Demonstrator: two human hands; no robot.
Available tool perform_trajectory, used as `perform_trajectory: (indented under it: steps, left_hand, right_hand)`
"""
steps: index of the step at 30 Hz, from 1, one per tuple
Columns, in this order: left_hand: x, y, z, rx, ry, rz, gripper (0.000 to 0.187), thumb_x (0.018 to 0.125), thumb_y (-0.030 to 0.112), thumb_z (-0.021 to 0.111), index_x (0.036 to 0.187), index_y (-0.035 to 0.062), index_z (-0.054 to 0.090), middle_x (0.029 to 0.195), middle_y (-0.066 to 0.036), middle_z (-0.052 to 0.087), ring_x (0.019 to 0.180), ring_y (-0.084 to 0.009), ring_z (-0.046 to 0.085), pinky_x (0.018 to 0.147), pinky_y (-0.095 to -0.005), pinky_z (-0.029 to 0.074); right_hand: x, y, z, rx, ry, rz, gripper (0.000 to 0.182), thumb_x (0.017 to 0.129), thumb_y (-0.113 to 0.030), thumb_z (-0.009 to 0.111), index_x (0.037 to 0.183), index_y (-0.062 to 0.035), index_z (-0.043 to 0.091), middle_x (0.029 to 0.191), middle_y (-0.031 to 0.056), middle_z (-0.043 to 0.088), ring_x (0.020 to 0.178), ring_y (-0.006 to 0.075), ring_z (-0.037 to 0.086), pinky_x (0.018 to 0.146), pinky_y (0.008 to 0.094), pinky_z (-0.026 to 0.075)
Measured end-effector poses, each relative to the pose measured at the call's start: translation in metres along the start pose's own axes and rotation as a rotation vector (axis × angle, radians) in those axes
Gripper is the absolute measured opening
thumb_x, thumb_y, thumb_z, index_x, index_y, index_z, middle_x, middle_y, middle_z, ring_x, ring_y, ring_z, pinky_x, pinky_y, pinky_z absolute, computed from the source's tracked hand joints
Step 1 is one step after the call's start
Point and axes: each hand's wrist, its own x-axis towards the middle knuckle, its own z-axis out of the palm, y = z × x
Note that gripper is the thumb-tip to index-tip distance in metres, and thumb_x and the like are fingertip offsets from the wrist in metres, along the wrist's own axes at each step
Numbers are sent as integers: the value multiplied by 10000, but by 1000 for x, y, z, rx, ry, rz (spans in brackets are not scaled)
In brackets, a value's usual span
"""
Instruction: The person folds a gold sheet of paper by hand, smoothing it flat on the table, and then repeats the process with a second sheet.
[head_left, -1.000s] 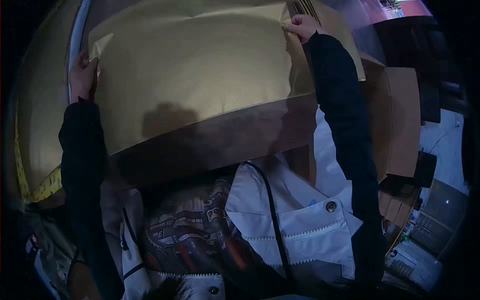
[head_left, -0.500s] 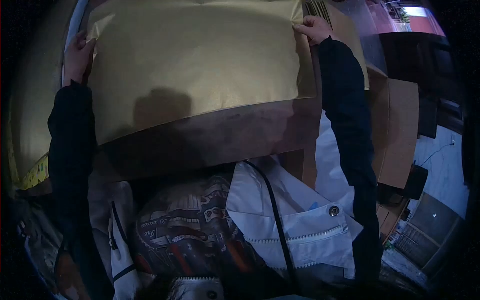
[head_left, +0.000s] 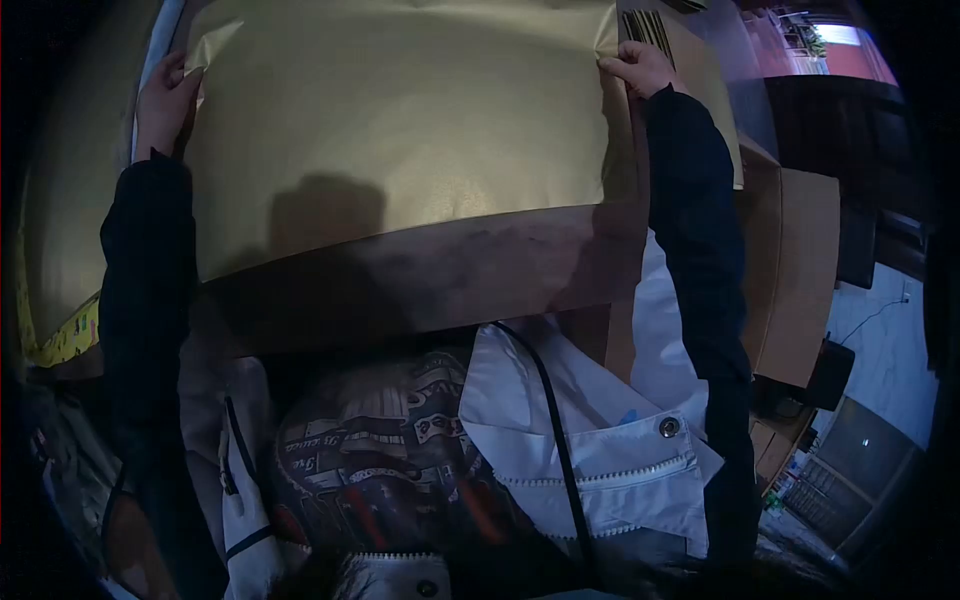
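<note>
A large gold-coloured paper sheet [head_left: 400, 110] lies spread over a brown work surface [head_left: 480, 265], its near edge running across the middle of the view. My left hand [head_left: 165, 108] pinches the sheet's left edge, where the paper creases beside the thumb. On the opposite side, my right hand [head_left: 643, 70] grips the right edge between thumb and fingers, and the paper puckers there. The shadow of a head falls on the lower part of the sheet. The sheet's far edge is partly cut off at the top.
Behind my right hand is a stack of folded gold-brown pieces [head_left: 650, 30]. An opened cardboard box [head_left: 800, 275] stands to the right. More gold material [head_left: 75, 190] covers the left side, with a yellow printed strip [head_left: 70, 335] below. My white jacket [head_left: 590, 440] hangs against the near edge.
Both hands and the sheet appear slightly lower and further right in the view, along with small camera movement. Both hands keep their hold on the edges.
</note>
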Motion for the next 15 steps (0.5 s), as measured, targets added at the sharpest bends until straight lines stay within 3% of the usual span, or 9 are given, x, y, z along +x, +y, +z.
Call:
perform_trajectory:
  steps: [2,5,7,11,15]
  left_hand:
    - [-4,10,1,49,-28,2,541,859,185,652,1316,-29,456,1121,-114,649,1013,-175,611,858,-271,468]
    - [-8,12,2,-113,-37,-62,539,858,187,656,1311,-29,461,1108,-112,651,1006,-177,611,862,-273,467]
    - [-4,5,3,-39,2,13,528,855,186,662,1302,-21,472,1089,-110,655,997,-181,615,862,-272,469]
    - [-13,16,0,8,8,35,479,861,270,639,1262,32,528,1051,-115,664,1005,-228,624,872,-318,478]
    - [-19,22,-2,163,25,87,507,854,235,666,1295,42,507,999,-99,669,939,-198,628,818,-312,496]
  right_hand:
    - [-3,-2,-2,-3,7,14,311,794,-311,738,797,-17,636,641,22,546,605,111,515,570,291,423]
    - [-3,1,-1,27,3,12,311,795,-310,734,790,-18,630,637,18,538,611,108,513,571,290,423]
    - [-5,-1,-4,62,-11,-18,308,797,-308,731,800,-16,631,642,19,542,616,108,512,570,292,424]
    - [-6,-5,-8,-48,-67,27,344,805,-336,711,883,-5,658,758,56,624,699,131,565,631,306,455]
    - [-10,-9,-10,-116,-21,53,404,810,-367,695,970,3,669,798,93,633,751,181,591,701,329,466]
